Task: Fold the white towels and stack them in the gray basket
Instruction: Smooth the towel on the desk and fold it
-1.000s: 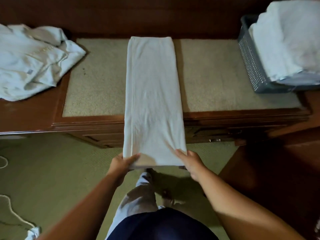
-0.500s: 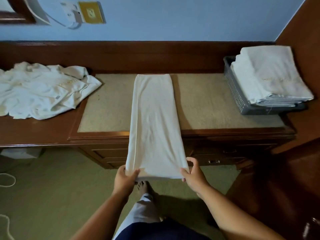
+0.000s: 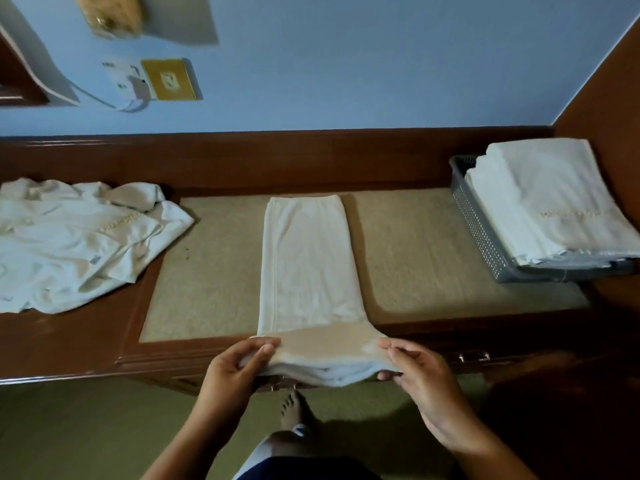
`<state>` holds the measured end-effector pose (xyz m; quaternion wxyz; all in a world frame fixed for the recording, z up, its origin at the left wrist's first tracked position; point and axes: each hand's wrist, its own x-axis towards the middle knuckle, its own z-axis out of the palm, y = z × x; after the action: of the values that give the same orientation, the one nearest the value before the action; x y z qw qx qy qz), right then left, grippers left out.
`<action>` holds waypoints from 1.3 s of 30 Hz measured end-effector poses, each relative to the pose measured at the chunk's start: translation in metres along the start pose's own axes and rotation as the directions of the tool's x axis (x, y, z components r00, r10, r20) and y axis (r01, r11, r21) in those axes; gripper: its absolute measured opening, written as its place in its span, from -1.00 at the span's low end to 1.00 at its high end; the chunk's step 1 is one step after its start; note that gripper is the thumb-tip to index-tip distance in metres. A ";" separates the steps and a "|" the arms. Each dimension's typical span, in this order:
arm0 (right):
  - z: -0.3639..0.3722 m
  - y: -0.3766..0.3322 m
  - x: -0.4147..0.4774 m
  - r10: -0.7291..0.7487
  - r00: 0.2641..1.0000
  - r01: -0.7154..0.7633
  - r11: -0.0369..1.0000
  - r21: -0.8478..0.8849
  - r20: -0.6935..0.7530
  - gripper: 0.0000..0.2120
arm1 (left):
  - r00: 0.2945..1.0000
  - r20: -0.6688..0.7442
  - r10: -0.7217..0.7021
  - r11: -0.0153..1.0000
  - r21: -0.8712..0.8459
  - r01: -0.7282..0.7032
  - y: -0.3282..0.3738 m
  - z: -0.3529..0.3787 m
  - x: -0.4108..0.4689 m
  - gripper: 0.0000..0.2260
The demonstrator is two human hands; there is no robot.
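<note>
A long white towel [image 3: 306, 261], folded into a narrow strip, lies across the beige desk pad with its near end lifted off the desk's front edge. My left hand [image 3: 239, 367] pinches the near left corner and my right hand [image 3: 412, 370] pinches the near right corner. The lifted end sags between them in several layers. At the right end of the desk stands the gray basket [image 3: 479, 230], heaped with folded white towels [image 3: 550, 206] that rise above its rim.
A crumpled pile of white towels [image 3: 79, 240] lies on the left part of the wooden desk [image 3: 69, 344]. A wood panel rises behind the desk, with a blue wall and a socket above. My bare foot [image 3: 292, 408] stands on green carpet below.
Both hands have raised the towel's near end from hanging below the desk edge up to desk height. The camera has tilted upward, showing more wall.
</note>
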<state>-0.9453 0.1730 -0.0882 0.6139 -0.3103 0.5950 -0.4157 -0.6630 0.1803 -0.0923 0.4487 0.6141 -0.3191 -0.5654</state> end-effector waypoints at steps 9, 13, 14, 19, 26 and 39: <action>0.035 -0.067 0.070 -0.162 0.986 0.166 0.979 -0.122 0.039 -0.56 | 0.949 0.300 0.095 0.968 0.196 -0.159 0.087 -0.008 0.098 -0.59; 0.041 -0.076 0.091 -0.232 0.971 0.209 0.942 -0.263 -0.060 -0.64 | 0.955 0.234 0.181 0.922 0.298 -0.248 0.092 -0.004 0.115 -0.65; 0.041 -0.076 0.095 -0.257 0.964 0.227 0.929 -0.293 -0.070 -0.67 | 0.959 0.212 0.188 0.916 0.314 -0.249 0.092 -0.004 0.117 -0.62; 0.040 -0.076 0.108 -0.398 0.917 0.358 0.840 -0.407 -0.014 -0.74 | 0.965 0.160 0.209 0.919 0.306 -0.250 0.092 -0.006 0.123 -0.61; 0.041 -0.095 0.141 -0.456 0.890 0.406 0.772 -0.489 0.020 -0.35 | 0.966 0.064 0.250 0.868 0.428 -0.253 0.106 -0.009 0.136 -0.76; 0.052 -0.127 0.196 -0.321 0.941 0.335 0.839 -0.428 0.106 -0.81 | 0.968 0.124 0.218 0.876 0.412 -0.250 0.126 -0.001 0.189 -0.84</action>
<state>-0.9228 -0.0643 -0.0642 0.4564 -0.5441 0.6022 -0.3646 -0.6179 -0.0387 -0.0546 0.3570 0.6326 -0.5227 -0.4462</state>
